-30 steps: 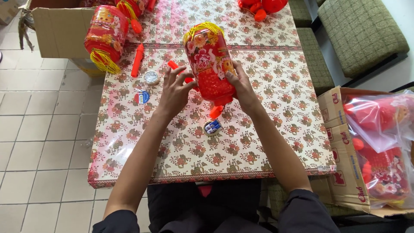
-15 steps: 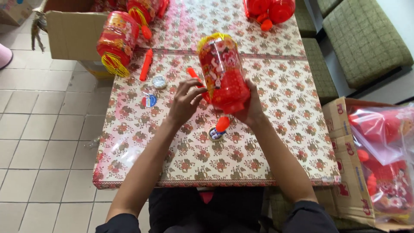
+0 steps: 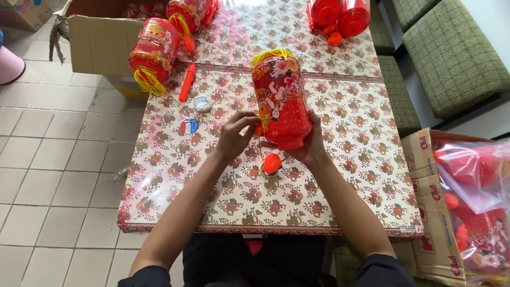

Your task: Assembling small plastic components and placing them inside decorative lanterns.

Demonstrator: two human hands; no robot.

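Note:
A red paper lantern (image 3: 280,98) with a yellow tassel at its far end is held above the floral table (image 3: 212,202). My right hand (image 3: 311,143) cups its near base from below and the right. My left hand (image 3: 234,135) touches the lantern's lower left side with its fingertips, fingers bent. Under the lantern an orange-red plastic piece (image 3: 272,163) sits on a small round thing. A round blue and red piece (image 3: 189,126) and a round silver piece (image 3: 202,103) lie to the left, beyond a red stick (image 3: 186,83).
Another lantern (image 3: 154,56) leans at the table's far left by an open cardboard box (image 3: 101,42). More lanterns (image 3: 340,16) lie at the far end. A box (image 3: 425,212) with bagged red lanterns (image 3: 478,202) stands right. Padded green seats (image 3: 451,58) are beyond.
The lantern has tipped more upright and come nearer in view. My left hand slid from its side down to its lower left edge. The orange piece now lies in full sight below it.

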